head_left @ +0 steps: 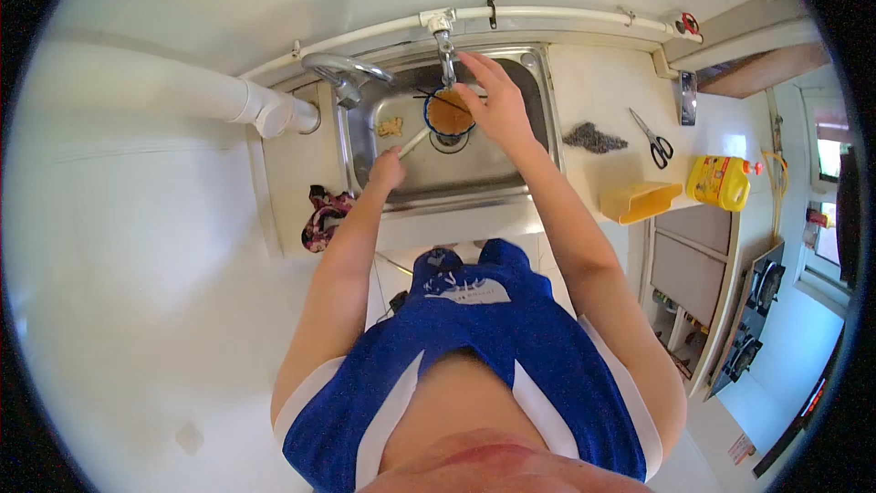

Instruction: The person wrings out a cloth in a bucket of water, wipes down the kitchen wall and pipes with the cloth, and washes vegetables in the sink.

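Observation:
My left hand (388,167) is closed around a pale handle (415,142) over the sink. The handle runs up to a round, blue-rimmed vessel (449,117) with a brownish-orange inside, under the tap; I cannot tell whether it is a small pan or a strainer. Thin dark strips cross its top. My right hand (495,100) is beside the wall tap (445,47), fingers stretched and thumb apart, holding nothing I can see. Whether the fingertips touch the tap is unclear. Small yellowish scraps (390,127) lie on the sink floor, left of the vessel.
The steel sink (429,196) has a curved faucet (347,73) at its left. A patterned cloth (325,217) lies at the front left. On the right counter are a dark scouring pad (595,138), scissors (653,139), a yellow tray (641,202) and a yellow jug (719,183).

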A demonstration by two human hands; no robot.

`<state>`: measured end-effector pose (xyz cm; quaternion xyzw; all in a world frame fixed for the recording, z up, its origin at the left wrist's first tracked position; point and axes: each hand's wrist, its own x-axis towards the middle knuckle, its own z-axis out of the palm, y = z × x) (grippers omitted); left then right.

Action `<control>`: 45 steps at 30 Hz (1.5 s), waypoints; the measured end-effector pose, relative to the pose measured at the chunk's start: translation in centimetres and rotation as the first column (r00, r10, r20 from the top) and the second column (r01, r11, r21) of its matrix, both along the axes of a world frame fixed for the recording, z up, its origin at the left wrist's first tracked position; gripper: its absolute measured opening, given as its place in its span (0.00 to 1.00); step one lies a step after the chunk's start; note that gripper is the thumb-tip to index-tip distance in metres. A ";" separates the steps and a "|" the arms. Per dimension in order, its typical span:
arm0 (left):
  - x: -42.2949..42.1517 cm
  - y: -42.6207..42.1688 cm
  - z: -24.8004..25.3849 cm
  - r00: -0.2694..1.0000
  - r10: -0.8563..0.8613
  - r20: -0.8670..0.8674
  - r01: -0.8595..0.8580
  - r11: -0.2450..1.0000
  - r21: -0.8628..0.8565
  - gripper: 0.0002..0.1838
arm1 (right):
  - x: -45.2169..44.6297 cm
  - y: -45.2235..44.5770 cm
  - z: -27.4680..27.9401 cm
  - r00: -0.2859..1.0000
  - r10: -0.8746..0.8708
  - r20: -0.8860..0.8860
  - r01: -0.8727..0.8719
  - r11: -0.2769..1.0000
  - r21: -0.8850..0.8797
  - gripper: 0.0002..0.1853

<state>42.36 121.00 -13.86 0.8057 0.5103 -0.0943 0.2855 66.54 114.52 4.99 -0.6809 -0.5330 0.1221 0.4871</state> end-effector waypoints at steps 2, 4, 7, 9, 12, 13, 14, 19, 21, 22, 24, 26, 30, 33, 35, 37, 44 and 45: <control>0.6 0.8 -2.0 0.999 -0.006 -0.043 0.005 1.000 -0.006 0.20 | -0.4 1.5 0.4 0.995 -0.010 0.095 0.007 0.999 0.032 0.21; 0.9 1.0 -3.5 0.996 -0.008 -0.090 0.006 1.000 -0.020 0.21 | -0.8 1.9 0.3 0.998 -0.006 0.063 0.005 1.000 0.015 0.20; 1.5 1.4 -4.8 0.988 0.003 -0.155 -0.011 0.999 -0.049 0.18 | -1.1 2.1 -0.2 0.999 -0.015 0.040 0.015 1.000 0.010 0.20; 1.4 1.4 -6.0 0.975 -0.076 -0.210 0.081 0.997 0.015 0.16 | -1.2 2.3 -0.8 0.998 -0.018 0.055 0.018 1.000 0.016 0.21; 1.3 1.2 -7.5 0.955 -0.091 -0.283 0.079 0.995 -0.056 0.16 | -1.6 2.6 -1.9 0.994 -0.051 -0.095 0.052 0.999 0.002 0.21; 1.2 1.2 -8.5 0.955 -0.094 -0.281 0.080 0.995 -0.060 0.16 | -1.6 2.6 -2.0 0.990 -0.045 -0.134 0.047 0.999 0.010 0.20; 1.1 1.0 -9.6 0.967 -0.070 -0.247 0.067 0.998 -0.021 0.15 | -1.6 2.6 -2.0 0.984 -0.041 -0.171 0.044 0.999 0.015 0.20; -0.1 2.1 -6.8 0.977 0.074 -0.198 -0.114 0.973 -0.201 0.13 | -0.3 2.4 -2.4 0.991 0.017 -0.133 -0.015 1.000 0.020 0.19; -0.8 3.4 -4.1 0.961 -0.096 -0.260 0.003 0.942 -0.335 0.14 | -0.3 2.3 -2.2 0.985 0.030 -0.168 -0.026 0.999 0.029 0.18; -1.3 3.6 -3.7 0.982 -0.032 -0.185 -0.033 0.941 -0.336 0.14 | -0.3 2.3 -2.1 0.986 0.033 -0.166 -0.034 0.999 -0.001 0.18; -0.4 3.0 -1.2 0.999 0.009 0.035 0.005 0.919 -0.394 0.13 | -0.3 2.3 -2.1 0.986 0.034 -0.165 -0.039 0.999 -0.031 0.18; 1.8 2.3 0.6 0.965 0.058 0.255 0.063 0.896 -0.441 0.12 | -0.1 2.3 -3.0 0.979 0.048 -0.199 -0.054 0.998 -0.026 0.19; 7.3 1.2 2.7 0.801 0.161 0.576 0.200 0.836 -0.511 0.11 | -0.5 2.3 -3.1 0.979 0.027 -0.201 -0.021 0.999 0.032 0.18; 8.8 1.1 1.8 0.746 0.224 0.628 0.219 0.808 -0.548 0.13 | -0.8 2.3 -3.1 0.947 -0.018 -0.320 0.013 1.000 -0.018 0.18; 9.1 1.0 2.1 0.669 0.324 0.669 0.215 0.777 -0.591 0.10 | -0.8 2.3 -3.4 0.949 -0.005 -0.317 -0.006 0.999 -0.032 0.19; 9.2 1.0 2.5 0.640 0.367 0.675 0.201 0.768 -0.608 0.08 | -1.2 2.5 -4.7 0.911 -0.085 -0.403 0.079 0.996 -0.031 0.22; 9.1 0.2 3.1 0.543 0.663 0.515 -0.061 0.643 -0.763 0.23 | -3.4 4.8 -13.7 0.212 -0.177 -0.961 -0.053 0.980 -0.192 0.14; 9.1 -0.1 3.0 0.541 0.665 0.515 -0.068 0.645 -0.761 0.23 | -3.9 5.4 -14.1 0.183 -0.216 -0.959 -0.051 0.972 -0.229 0.12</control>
